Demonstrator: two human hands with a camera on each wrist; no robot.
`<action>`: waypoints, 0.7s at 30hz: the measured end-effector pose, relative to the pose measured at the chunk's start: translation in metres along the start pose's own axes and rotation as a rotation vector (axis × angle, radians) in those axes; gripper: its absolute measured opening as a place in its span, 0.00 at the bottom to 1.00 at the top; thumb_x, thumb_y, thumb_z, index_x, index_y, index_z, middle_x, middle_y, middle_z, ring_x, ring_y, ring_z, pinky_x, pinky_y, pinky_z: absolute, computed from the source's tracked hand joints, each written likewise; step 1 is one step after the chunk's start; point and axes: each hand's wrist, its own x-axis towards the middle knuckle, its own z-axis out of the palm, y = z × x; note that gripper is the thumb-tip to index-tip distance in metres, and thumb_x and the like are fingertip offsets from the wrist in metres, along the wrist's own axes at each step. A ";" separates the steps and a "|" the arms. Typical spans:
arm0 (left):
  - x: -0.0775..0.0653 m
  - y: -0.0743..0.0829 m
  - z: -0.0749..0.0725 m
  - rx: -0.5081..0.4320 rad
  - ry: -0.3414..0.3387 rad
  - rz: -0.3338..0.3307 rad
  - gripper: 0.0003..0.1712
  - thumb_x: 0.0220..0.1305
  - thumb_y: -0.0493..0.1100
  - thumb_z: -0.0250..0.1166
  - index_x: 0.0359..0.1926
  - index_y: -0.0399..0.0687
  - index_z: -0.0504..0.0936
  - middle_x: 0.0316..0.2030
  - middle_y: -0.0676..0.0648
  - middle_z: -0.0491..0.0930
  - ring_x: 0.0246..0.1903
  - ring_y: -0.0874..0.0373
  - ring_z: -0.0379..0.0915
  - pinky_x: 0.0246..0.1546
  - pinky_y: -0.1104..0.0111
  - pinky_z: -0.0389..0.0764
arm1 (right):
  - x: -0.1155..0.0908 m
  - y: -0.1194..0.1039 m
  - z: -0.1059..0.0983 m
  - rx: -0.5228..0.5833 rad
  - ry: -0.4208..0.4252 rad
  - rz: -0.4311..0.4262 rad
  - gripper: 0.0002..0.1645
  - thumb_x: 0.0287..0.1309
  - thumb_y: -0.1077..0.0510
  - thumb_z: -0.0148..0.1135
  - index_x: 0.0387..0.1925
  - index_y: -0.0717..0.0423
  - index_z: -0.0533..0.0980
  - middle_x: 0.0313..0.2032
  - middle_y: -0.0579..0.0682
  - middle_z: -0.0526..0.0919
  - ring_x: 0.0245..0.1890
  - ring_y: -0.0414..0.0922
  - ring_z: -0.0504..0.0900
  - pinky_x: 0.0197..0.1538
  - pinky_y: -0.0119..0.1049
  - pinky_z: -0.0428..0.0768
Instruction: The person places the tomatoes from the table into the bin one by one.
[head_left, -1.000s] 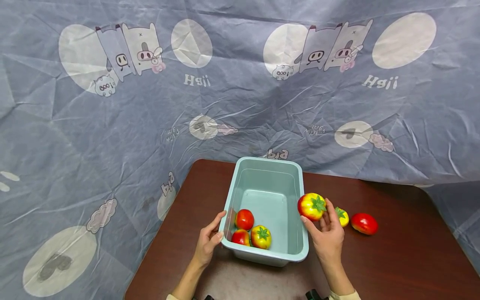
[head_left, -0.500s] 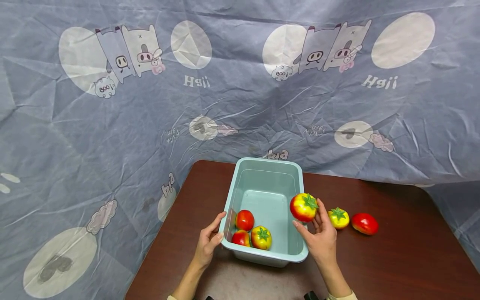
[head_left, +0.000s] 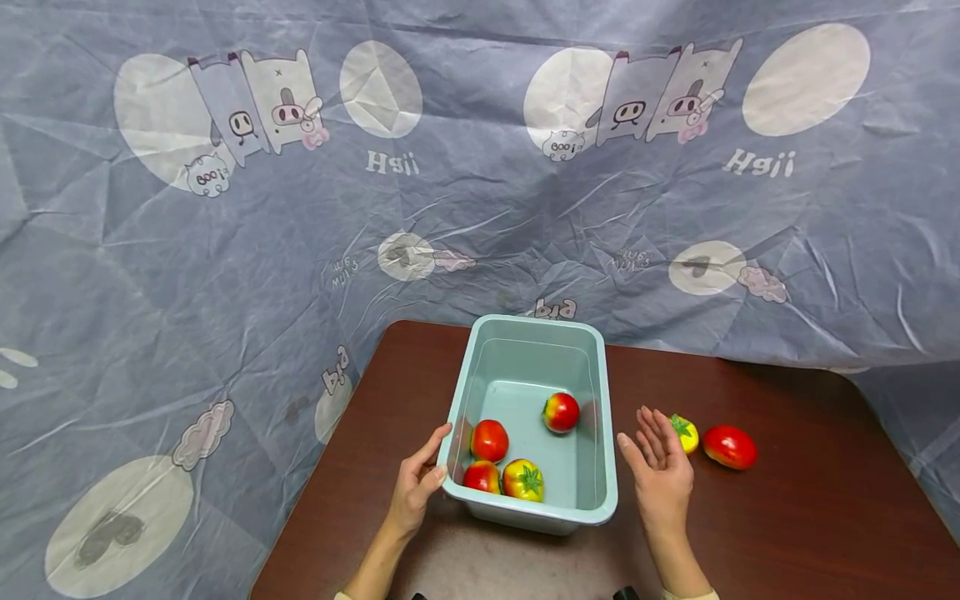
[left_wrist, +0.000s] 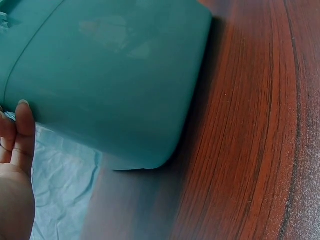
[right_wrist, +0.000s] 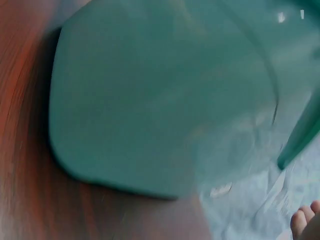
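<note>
Holding the bin [head_left: 540, 358] by its left rim with the left hand [head_left: 412, 489], I have the right hand [head_left: 662, 475] empty just beside the opposite side, fingers extended. On my feed, three fruits [head_left: 489, 440] cluster in its front left corner, a fourth fruit [head_left: 561, 413] farther back; a yellow fruit [head_left: 687, 438] and red fruit [head_left: 730, 447] lie on the table [head_left: 787, 533].

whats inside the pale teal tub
Three mostly red fruits and one yellow fruit with green leaves. The near rim hides part of the nearest red one; the floor beneath them is covered.
</note>
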 end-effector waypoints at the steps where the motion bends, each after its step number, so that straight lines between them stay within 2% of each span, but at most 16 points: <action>1: 0.000 0.000 0.000 0.002 0.003 -0.004 0.32 0.61 0.32 0.49 0.67 0.27 0.63 0.53 0.41 0.79 0.31 0.64 0.76 0.20 0.72 0.75 | 0.003 0.005 -0.004 -0.018 0.024 0.010 0.38 0.51 0.65 0.71 0.65 0.54 0.70 0.62 0.58 0.75 0.57 0.35 0.78 0.54 0.18 0.74; 4: 0.000 0.000 0.000 0.002 0.007 -0.013 0.32 0.61 0.33 0.49 0.67 0.27 0.63 0.54 0.39 0.79 0.33 0.63 0.77 0.21 0.72 0.76 | 0.009 0.018 -0.015 -0.091 0.076 0.045 0.37 0.52 0.62 0.71 0.65 0.53 0.70 0.63 0.58 0.74 0.58 0.37 0.78 0.54 0.19 0.73; 7: -0.001 0.000 0.000 0.005 0.012 -0.014 0.32 0.61 0.33 0.49 0.67 0.27 0.63 0.55 0.39 0.79 0.31 0.64 0.76 0.21 0.72 0.76 | 0.012 0.028 -0.024 -0.167 0.101 0.077 0.38 0.53 0.59 0.70 0.66 0.53 0.69 0.63 0.58 0.73 0.61 0.43 0.76 0.55 0.20 0.72; 10: -0.001 0.000 -0.001 0.015 0.018 -0.015 0.32 0.61 0.34 0.49 0.67 0.27 0.63 0.54 0.43 0.79 0.30 0.67 0.75 0.20 0.72 0.76 | 0.013 0.035 -0.029 -0.208 0.118 0.094 0.38 0.54 0.59 0.70 0.66 0.54 0.68 0.64 0.59 0.73 0.63 0.47 0.74 0.56 0.19 0.72; 14: -0.001 0.000 -0.001 0.013 0.016 -0.013 0.32 0.61 0.33 0.49 0.67 0.27 0.63 0.54 0.50 0.80 0.31 0.67 0.75 0.21 0.73 0.76 | 0.017 0.047 -0.034 -0.267 0.154 0.104 0.36 0.55 0.60 0.69 0.66 0.55 0.68 0.64 0.58 0.73 0.63 0.48 0.74 0.55 0.16 0.71; 17: -0.001 0.001 0.000 0.010 0.013 -0.008 0.32 0.60 0.33 0.49 0.67 0.27 0.63 0.52 0.51 0.80 0.31 0.68 0.75 0.20 0.72 0.76 | 0.020 0.056 -0.038 -0.327 0.189 0.104 0.35 0.55 0.61 0.67 0.65 0.55 0.69 0.63 0.57 0.74 0.61 0.51 0.75 0.56 0.16 0.72; 21: -0.001 0.001 0.001 0.014 0.014 -0.006 0.32 0.60 0.32 0.49 0.67 0.27 0.63 0.50 0.51 0.80 0.31 0.69 0.75 0.18 0.71 0.75 | 0.022 0.068 -0.043 -0.393 0.227 0.076 0.35 0.54 0.64 0.67 0.65 0.55 0.69 0.63 0.57 0.74 0.59 0.54 0.76 0.60 0.24 0.72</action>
